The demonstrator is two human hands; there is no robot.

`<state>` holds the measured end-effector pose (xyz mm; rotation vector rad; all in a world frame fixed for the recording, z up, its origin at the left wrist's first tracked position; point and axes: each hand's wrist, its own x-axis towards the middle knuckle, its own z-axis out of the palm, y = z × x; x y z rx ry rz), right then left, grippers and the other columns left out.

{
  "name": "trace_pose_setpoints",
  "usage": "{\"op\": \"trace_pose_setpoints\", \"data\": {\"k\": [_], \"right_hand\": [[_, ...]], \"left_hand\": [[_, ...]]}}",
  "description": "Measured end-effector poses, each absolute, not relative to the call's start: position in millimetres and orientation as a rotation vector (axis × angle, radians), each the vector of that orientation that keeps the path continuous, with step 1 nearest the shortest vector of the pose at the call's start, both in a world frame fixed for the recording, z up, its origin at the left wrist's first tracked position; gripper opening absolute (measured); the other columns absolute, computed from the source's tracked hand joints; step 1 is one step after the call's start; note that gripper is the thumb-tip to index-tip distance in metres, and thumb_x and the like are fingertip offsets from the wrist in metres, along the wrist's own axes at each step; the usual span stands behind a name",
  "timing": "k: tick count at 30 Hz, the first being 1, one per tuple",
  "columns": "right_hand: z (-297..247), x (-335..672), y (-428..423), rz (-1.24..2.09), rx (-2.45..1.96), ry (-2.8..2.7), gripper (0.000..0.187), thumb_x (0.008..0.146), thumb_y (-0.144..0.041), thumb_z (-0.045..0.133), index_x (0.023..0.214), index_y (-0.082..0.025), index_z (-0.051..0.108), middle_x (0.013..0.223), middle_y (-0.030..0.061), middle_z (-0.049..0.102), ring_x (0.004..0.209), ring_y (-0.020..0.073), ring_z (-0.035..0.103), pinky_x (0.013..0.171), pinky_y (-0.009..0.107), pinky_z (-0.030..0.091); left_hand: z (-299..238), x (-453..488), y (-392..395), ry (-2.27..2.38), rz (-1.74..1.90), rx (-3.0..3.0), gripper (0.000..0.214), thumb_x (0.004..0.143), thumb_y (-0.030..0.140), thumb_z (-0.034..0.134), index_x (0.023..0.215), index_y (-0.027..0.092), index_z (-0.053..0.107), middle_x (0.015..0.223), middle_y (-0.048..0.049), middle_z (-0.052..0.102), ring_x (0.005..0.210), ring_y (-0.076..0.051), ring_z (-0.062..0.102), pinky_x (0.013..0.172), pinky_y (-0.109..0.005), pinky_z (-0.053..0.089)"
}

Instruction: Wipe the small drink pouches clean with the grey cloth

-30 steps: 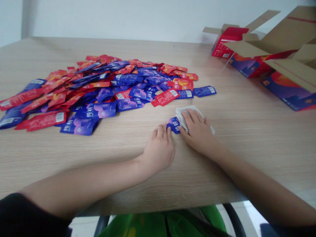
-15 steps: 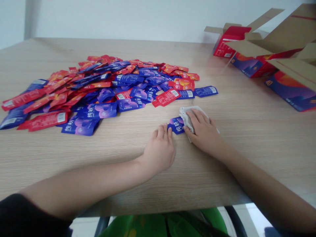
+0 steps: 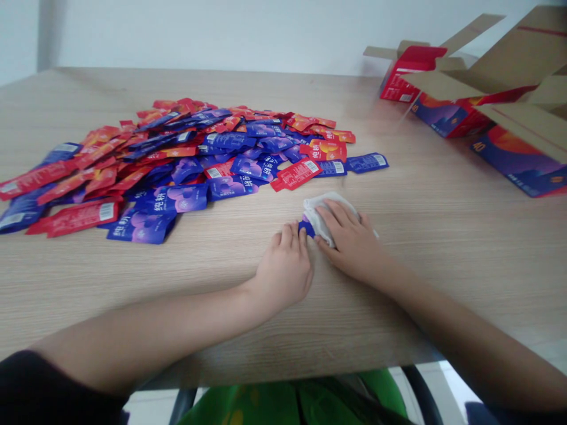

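A blue sachet (image 3: 306,228) lies flat on the table in front of me, most of it hidden under a folded white cloth (image 3: 319,208). With its fingertips, my left hand (image 3: 286,268) grips the sachet's left end. My right hand (image 3: 352,239) presses the cloth down over the sachet, its fingers spread across the cloth. Beyond my hands spreads a large heap of red and blue sachets (image 3: 177,156), overlapping each other. One blue sachet (image 3: 367,162) sticks out at the heap's right end.
Open cardboard boxes stand at the right: a small red one (image 3: 398,82) at the back, a blue and red one (image 3: 447,117) before it, and another (image 3: 518,159) nearer. Behind the wood-grain table (image 3: 177,330) rises a pale wall (image 3: 221,35).
My right hand has slid the cloth leftward along the sachet, towards my left hand, covering more of it. My left hand stays at the sachet's end.
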<state>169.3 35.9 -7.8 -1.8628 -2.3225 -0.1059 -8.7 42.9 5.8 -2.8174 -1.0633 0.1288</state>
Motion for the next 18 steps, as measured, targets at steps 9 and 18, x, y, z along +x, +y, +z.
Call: {"op": "trace_pose_setpoints", "data": {"k": [9,18], "right_hand": [[-11,176,43,-0.186,-2.056,-2.166,0.056,0.097,-0.042,0.033,0.144,-0.012,0.042,0.152,0.0210,0.041,0.138,0.0350,0.037,0.103,0.058,0.033],[-8,165,35,-0.102,-1.827,-2.390,0.057,0.098,-0.042,0.032,0.147,-0.014,0.039,0.156,0.0163,0.037,0.142,0.0296,0.032,0.107,0.054,0.029]], "left_hand": [[5,-8,42,-1.064,0.156,-2.805,0.064,0.092,0.028,0.042,0.142,-0.012,0.040,0.145,-0.0342,0.043,0.133,-0.042,0.046,0.101,-0.046,0.043],[6,-9,43,-1.048,0.130,-2.837,0.060,0.093,0.029,0.041,0.137,-0.011,0.047,0.142,-0.0335,0.046,0.132,-0.043,0.046,0.101,-0.048,0.043]]}}
